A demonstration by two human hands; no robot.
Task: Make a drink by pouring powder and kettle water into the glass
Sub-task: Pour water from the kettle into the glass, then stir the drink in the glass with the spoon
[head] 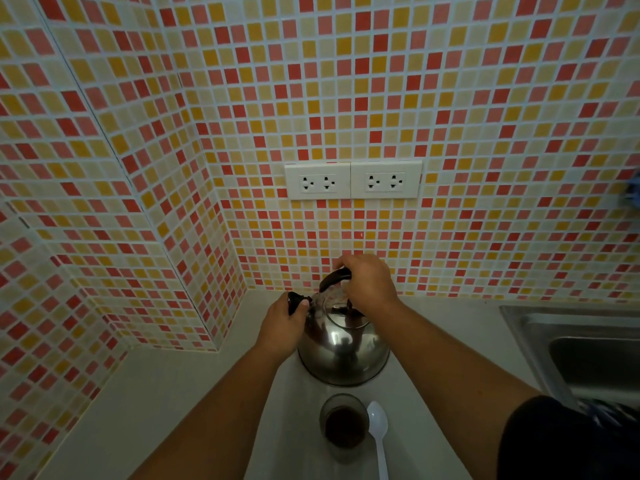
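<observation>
A shiny steel kettle (343,355) stands on the white counter (145,410) near the tiled back wall. My right hand (369,280) grips its black top handle (334,277). My left hand (282,327) holds a black part at the kettle's left side, apparently the spout cap (294,301). Nearer to me, a clear glass (344,426) with dark brown contents in its lower part stands on the counter. A white plastic spoon (378,431) lies just to the right of the glass.
A steel sink (588,351) is set into the counter at the right. Two white double sockets (353,180) sit on the mosaic wall above the kettle. A tiled corner column juts out on the left.
</observation>
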